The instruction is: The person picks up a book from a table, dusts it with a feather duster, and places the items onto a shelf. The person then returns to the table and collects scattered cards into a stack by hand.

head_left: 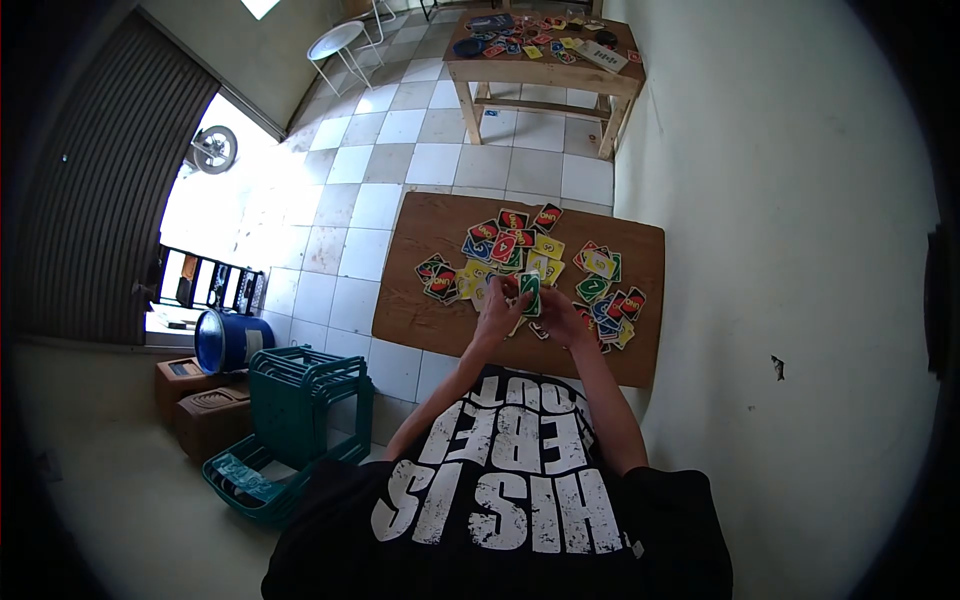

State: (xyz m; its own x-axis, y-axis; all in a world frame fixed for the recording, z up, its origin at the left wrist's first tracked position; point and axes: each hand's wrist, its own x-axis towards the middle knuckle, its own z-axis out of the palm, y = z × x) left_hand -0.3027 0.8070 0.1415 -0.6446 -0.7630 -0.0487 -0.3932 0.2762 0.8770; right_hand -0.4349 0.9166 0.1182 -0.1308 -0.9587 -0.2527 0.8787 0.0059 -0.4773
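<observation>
closely, both hands [497, 318] grip a green card [530, 292], loose cards [598, 262] crowding the brown table [420, 226].

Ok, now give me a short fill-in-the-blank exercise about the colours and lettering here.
1. The card between the left hand and the right hand is ____ in colour.
2. The loose card backs on the near table carry the word ____.
3. The drum off to the left is ____.
4. The big lettering on the black shirt is ____.

Missing words: green; UNO; blue; white.
</observation>
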